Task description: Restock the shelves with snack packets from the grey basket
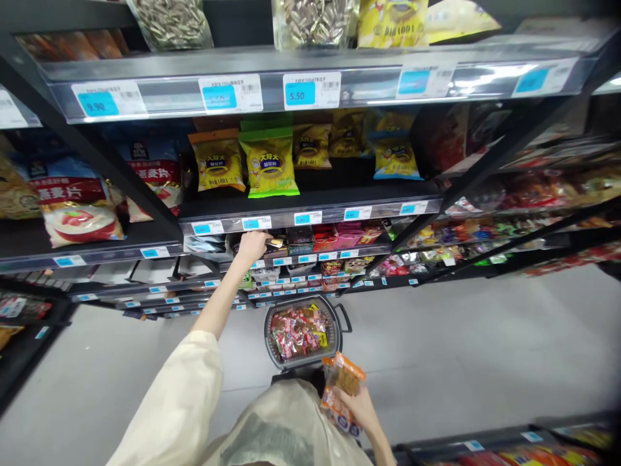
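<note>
My left hand (253, 248) reaches forward to a low shelf, just beneath the price-tag rail. Its fingers are closed at the edge of a small black-and-gold packet (277, 243), though part of the grip is hidden. Down by my body at the right, my right hand (356, 404) is closed around clear-and-orange snack packets (343, 383) with brown food inside. A dark grey shopping basket (268, 336) stands on the floor between my arms. Inside it lie several red and clear snack packets (298, 330) and some yellow labels.
Yellow snack bags (270, 162) stand on the shelf above my left hand. Oatmeal bags (80, 200) are at the left, and seed bags (317, 22) sit on the top shelf. A dark post (466, 168) separates the right-hand shelves. Another shelf (485, 446) runs behind at lower right.
</note>
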Motion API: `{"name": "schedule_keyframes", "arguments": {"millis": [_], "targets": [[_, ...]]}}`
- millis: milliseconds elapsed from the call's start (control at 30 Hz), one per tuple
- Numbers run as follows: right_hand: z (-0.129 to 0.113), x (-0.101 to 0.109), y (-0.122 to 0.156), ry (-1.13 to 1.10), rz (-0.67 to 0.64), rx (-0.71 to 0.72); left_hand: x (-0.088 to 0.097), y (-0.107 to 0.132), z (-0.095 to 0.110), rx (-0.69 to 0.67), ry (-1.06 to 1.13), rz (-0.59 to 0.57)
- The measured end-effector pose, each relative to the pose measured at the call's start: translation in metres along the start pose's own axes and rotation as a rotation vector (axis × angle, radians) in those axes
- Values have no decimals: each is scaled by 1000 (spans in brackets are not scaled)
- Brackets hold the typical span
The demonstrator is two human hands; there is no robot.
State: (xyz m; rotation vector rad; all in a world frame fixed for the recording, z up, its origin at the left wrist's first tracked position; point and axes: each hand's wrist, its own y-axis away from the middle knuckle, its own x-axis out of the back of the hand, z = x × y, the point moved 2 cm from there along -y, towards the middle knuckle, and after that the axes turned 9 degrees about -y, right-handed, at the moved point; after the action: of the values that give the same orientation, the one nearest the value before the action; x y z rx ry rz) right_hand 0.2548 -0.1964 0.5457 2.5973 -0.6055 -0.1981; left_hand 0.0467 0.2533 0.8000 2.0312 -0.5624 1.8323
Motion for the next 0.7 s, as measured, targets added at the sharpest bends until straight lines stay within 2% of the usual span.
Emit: {"name": "schedule_keyframes", "arguments": {"millis": [200, 433, 600, 700], "targets": [[-2, 1, 2, -12, 13, -5, -9, -12, 13, -45, -93, -19], [2, 5, 3, -35, 66, -16, -6, -9, 26, -132, -81, 23], [-12, 3, 3, -45, 119, -10, -15, -21, 29, -56, -42, -62], [-19, 1, 3, -42, 118, -4, -21, -30, 31, -49, -13, -72]]}}
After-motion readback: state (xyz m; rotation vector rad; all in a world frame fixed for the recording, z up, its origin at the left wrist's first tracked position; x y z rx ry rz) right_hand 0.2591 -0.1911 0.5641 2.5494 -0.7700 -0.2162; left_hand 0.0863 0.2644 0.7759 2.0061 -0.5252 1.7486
